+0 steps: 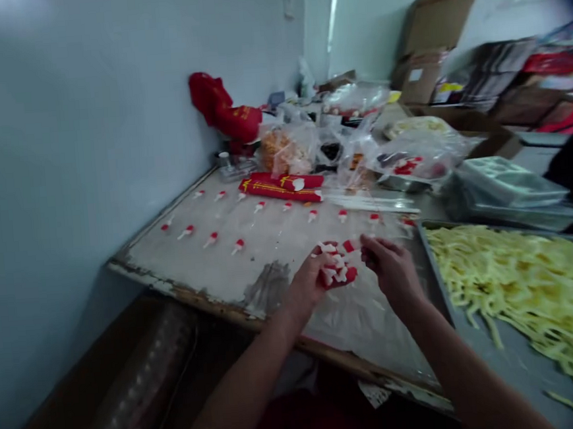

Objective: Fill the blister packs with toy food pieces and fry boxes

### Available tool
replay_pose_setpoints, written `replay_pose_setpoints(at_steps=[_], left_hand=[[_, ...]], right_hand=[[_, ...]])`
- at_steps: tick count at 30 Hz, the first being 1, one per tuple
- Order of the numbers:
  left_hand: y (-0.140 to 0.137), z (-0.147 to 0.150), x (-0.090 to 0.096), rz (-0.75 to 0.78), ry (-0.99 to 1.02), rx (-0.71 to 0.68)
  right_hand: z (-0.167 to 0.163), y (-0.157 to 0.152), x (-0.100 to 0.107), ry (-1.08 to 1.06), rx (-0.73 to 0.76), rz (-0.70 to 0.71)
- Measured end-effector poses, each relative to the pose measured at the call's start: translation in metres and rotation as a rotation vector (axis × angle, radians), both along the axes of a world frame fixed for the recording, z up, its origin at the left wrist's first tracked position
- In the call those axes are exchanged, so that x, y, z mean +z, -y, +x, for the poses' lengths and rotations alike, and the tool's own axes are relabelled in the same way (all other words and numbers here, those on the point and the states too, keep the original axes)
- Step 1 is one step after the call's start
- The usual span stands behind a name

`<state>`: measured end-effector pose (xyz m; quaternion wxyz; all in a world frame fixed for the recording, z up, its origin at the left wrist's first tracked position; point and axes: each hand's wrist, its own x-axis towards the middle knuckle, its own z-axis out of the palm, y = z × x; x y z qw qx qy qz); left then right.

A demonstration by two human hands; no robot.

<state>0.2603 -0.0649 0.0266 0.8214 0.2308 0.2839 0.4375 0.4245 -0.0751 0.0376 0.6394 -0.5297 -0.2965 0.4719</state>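
- Left hand (314, 275): over the bench (191, 265), near its front edge. I have the fingers curled around a pile of red-and-white pieces (339, 270); their long axes lie in mixed directions.
- Right hand (392, 265): just to the right of the pile, toward the right edge of the bench. I pinch the white end of a single piece (349, 246) between my fingertips; contact detail is blurred.
- Orientation of the single piece: long axis roughly parallel to the front edge; red end points left, toward the pile, and white end points right, into my grip.
- Laid pieces (238, 246): spaced apart in two rows, from the left edge toward the right edge. On most, the narrow white end points to the front edge and the red end to the far edge. I cannot tell the leftmost one's direction.
- Red packaging (282, 188): lies behind the rows, toward the far edge, beside white strips (372, 202) and clear bags (289, 149).
- Tray (436, 281): along the right edge of the bench, carrying yellow strips (519, 275).
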Motion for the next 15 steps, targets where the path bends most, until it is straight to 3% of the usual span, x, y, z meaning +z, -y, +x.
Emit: replay_pose_setpoints(at_steps=[3, 5, 8, 10, 12, 15], left_hand=[[0.011, -0.052, -0.008, -0.138, -0.018, 0.121], [0.012, -0.096, -0.01, -0.203, -0.025, 0.219], [0.005, -0.167, -0.005, -0.152, -0.092, 0.441], [-0.003, -0.206, 0.001, -0.115, -0.166, 0.616], [-0.01, -0.231, 0.005, -0.078, -0.204, 0.739], [-0.019, -0.24, 0.005, -0.036, -0.2, 0.781]], right_hand=[[-0.023, -0.021, -0.004, 0.193, -0.01, 0.075], [-0.044, -0.04, -0.011, 0.376, 0.082, 0.095], [-0.083, -0.066, -0.028, 0.673, 0.281, 0.153], [-0.109, -0.076, -0.038, 0.892, 0.379, 0.286], [-0.131, -0.08, -0.044, 1.096, 0.456, 0.43], [-0.152, -0.078, -0.048, 1.371, 0.561, 0.558]])
